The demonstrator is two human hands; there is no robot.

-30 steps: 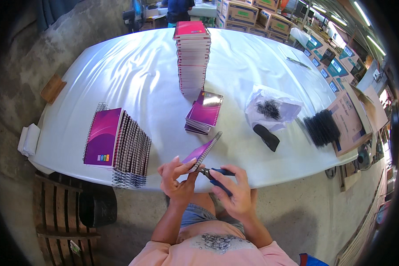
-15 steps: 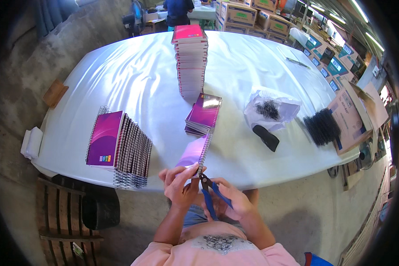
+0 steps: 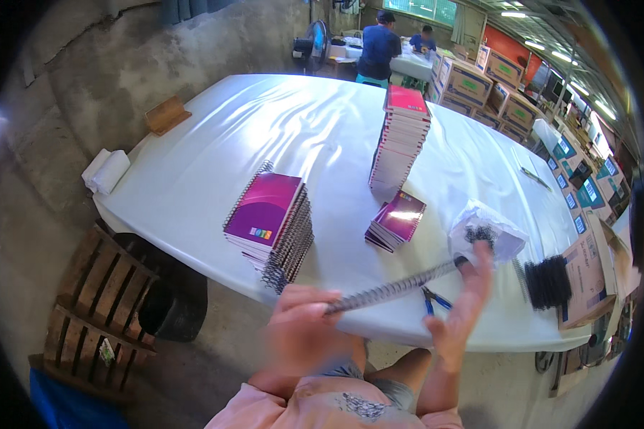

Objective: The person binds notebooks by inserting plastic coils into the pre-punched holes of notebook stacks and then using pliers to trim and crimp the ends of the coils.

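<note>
My left hand (image 3: 300,325), blurred by motion, is closed on one end of a spiral-bound notebook (image 3: 386,292), which is turned so that mainly its coiled edge shows. My right hand (image 3: 465,300) is raised by the far end of the coil, fingers stretched apart, holding nothing. Beneath and beside it, blue-handled pliers (image 3: 436,299) lie on the table. A black item (image 3: 461,262), partly hidden by my right hand, lies by a crumpled white plastic bag (image 3: 504,236) with black coils (image 3: 481,234). A few purple notebooks (image 3: 401,217) lie stacked ahead of my hands.
A pile of purple spiral notebooks (image 3: 268,207) stands at left on the white-covered table (image 3: 322,157). Behind stands a tall stack of red-topped books (image 3: 401,139). Black coils (image 3: 547,282) lean by a carton (image 3: 587,272) at right. Two people sit at a far table.
My right hand has let go of the pliers, which now lie on the table, and has opened. My left hand has lifted and turned the notebook. The view has swung left.
</note>
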